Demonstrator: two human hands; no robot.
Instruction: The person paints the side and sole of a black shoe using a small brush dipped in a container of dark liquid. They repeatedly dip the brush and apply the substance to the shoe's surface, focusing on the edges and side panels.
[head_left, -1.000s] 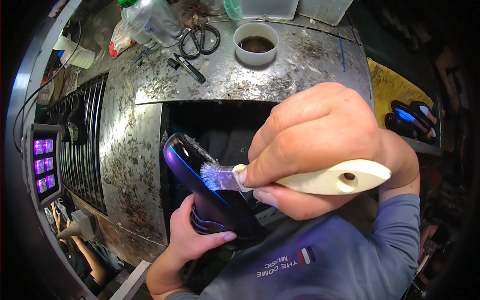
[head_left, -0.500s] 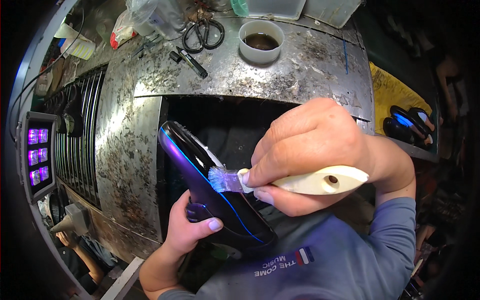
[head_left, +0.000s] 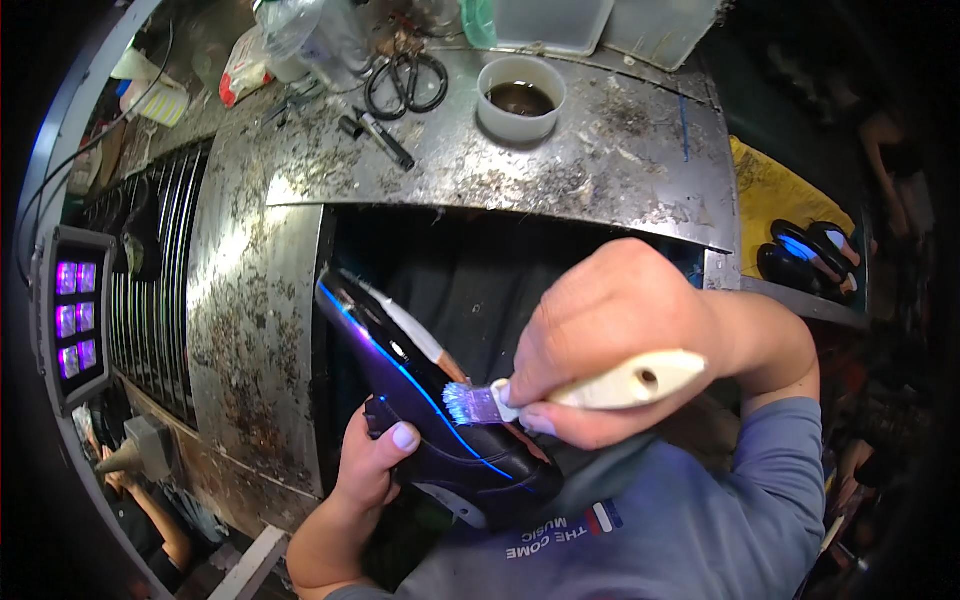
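A black shoe (head_left: 412, 402) is tilted above the dark gap in front of the bench. A glowing blue line (head_left: 375, 347) runs along its side. Around its lower part my left hand (head_left: 368, 462) is closed, with the thumb on top. My right hand (head_left: 620, 325) pinches a flat paintbrush (head_left: 645, 380) with a pale handle. The brush's wet, bluish bristles (head_left: 465, 404) touch the shoe's side by its bottom edge. Past the bristles, a pale and brown strip of the underside shows. My left fingers behind the shoe are mostly hidden.
On the stained metal bench (head_left: 600, 190) stand a white tub (head_left: 520, 125) of dark liquid, scissors (head_left: 406, 86) and a marker (head_left: 385, 138). A purple lamp panel (head_left: 77, 318) is at left. More black shoes (head_left: 800, 258) lie at right. Another person's arm (head_left: 160, 520) shows lower left.
The brush has moved down and slightly right along the shoe's edge. The shoe has rolled a little, so more of its underside strip shows. Both hands keep their hold.
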